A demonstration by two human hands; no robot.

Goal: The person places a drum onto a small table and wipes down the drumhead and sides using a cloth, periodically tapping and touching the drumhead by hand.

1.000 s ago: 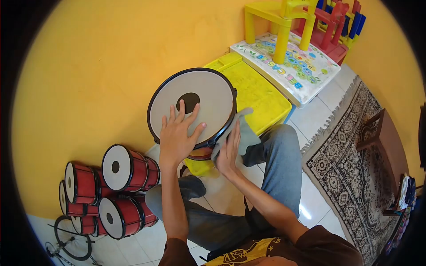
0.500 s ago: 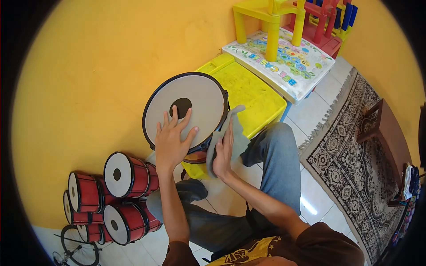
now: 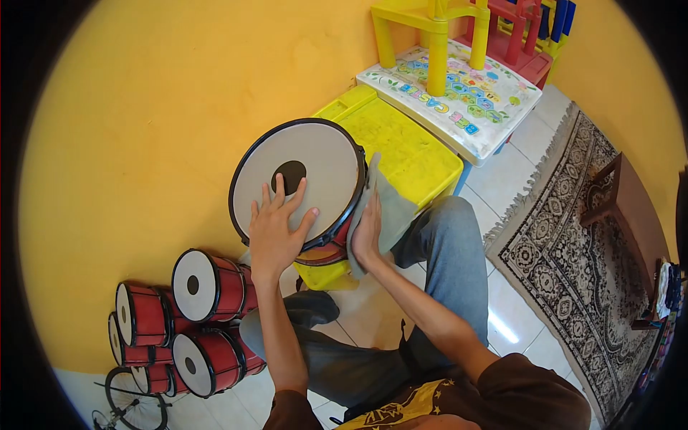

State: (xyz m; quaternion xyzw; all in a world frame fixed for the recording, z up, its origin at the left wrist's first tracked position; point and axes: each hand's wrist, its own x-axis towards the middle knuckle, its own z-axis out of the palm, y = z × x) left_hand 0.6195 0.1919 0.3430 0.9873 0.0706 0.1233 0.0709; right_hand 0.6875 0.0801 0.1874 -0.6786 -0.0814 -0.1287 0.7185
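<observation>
1. Biggest thing by far: the yellow-orange wall (image 3: 165,107), pretty much the whole upper left is taken up by it.
2. Next, the patterned rug (image 3: 548,244), laid on white floor tiles over on the right, fringed along one edge.
3. Red drums (image 3: 233,287), a bunch of them, are piled sideways at lower left, with their white heads turned outward.
4. A yellow table (image 3: 405,143) is placed against the wall, kinda scuffed on top. A white board (image 3: 494,132) printed with "BEE CASTLE" is seen just beyond it.
5. The main drum (image 3: 326,175) is propped at the near end of the yellow table, white head up, black rim all round, a bit of red shell showing below.
6. A grey-green cloth (image 3: 393,211) is pressed against that drum's side, with one corner hanging loose.
7. The right hand (image 3: 368,233) is laid flat on the cloth, fingers straight and together; whether any cloth is pinched by the thumb can't be told.
8. The left hand (image 3: 276,229) is spread on the drumhead, fingertips reaching the black centre spot (image 3: 292,170).
</observation>
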